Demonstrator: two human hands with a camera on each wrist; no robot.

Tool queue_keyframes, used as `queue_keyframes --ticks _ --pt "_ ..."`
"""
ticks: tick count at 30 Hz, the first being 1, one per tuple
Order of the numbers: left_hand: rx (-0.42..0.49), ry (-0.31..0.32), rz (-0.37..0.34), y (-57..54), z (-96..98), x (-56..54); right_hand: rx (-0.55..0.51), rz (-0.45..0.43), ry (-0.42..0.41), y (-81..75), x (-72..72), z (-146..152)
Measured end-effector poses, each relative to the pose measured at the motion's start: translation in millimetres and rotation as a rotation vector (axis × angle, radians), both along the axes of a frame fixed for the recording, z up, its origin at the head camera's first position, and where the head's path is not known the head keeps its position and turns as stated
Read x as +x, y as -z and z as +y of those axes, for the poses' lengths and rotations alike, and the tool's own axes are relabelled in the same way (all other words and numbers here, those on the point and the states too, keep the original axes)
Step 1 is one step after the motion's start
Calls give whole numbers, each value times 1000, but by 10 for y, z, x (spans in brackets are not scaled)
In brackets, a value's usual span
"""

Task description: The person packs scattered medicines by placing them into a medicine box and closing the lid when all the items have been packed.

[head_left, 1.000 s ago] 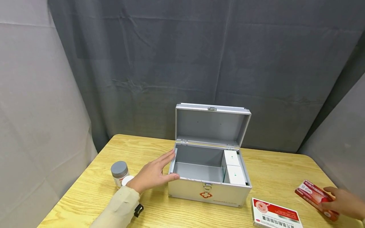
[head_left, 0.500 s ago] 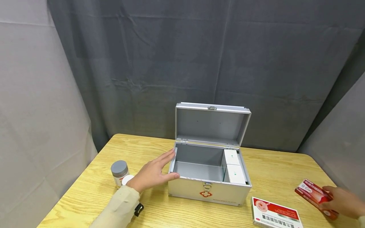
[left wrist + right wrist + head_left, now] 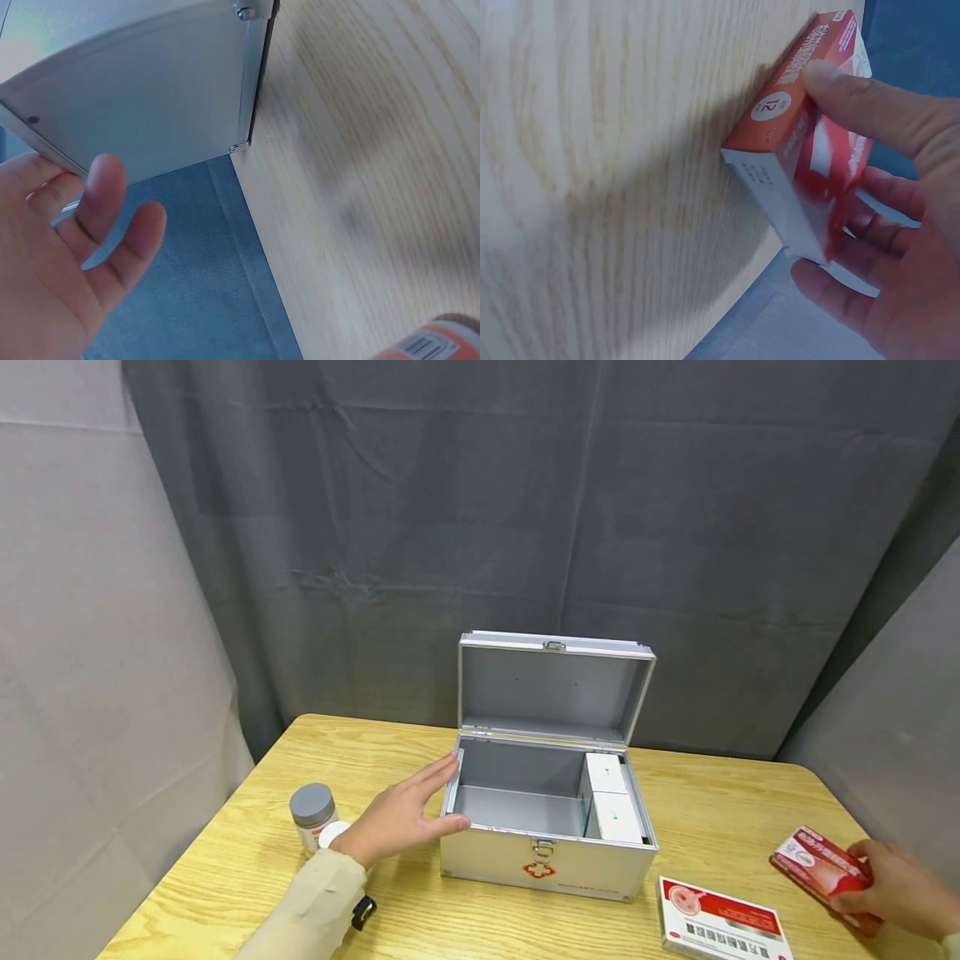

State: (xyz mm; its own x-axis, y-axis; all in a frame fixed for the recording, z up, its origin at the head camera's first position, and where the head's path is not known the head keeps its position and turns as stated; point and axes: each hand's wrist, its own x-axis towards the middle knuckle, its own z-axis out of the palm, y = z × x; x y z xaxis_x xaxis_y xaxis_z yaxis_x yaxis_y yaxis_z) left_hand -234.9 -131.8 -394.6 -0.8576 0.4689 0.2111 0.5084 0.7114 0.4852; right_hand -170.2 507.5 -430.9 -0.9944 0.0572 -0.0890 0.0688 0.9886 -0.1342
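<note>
A silver first-aid case (image 3: 551, 868) with a red cross stands on the table, its lid (image 3: 557, 689) raised. Inside at the right end are two white boxes (image 3: 619, 817). My left hand (image 3: 401, 818) rests on the case's left rim, thumb at the front edge and fingers extended. In the left wrist view those fingers (image 3: 101, 202) lie beside the case's end wall. At the far right my right hand (image 3: 903, 885) grips a red medicine box (image 3: 813, 860) between thumb and fingers. The right wrist view shows this medicine box tilted, with the thumb on its orange edge.
A white and red medicine box (image 3: 723, 922) lies between the case and the right hand. Left of the case, a grey-capped bottle (image 3: 313, 814) and a white-capped container (image 3: 333, 833) stand near the left wrist. A grey curtain (image 3: 525, 527) hangs behind the table.
The red medicine box has turned slightly and shifted a little up and left in the right hand's grip. My left hand stays on the case rim.
</note>
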Motion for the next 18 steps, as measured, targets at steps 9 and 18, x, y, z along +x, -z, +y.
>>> queue_keyframes --ticks 9,18 --pt "2 4 9 15 1 -3 -94 133 -19 67 44 -7" --pt "16 -2 12 31 8 -13 -117 119 57 -68 49 -83"
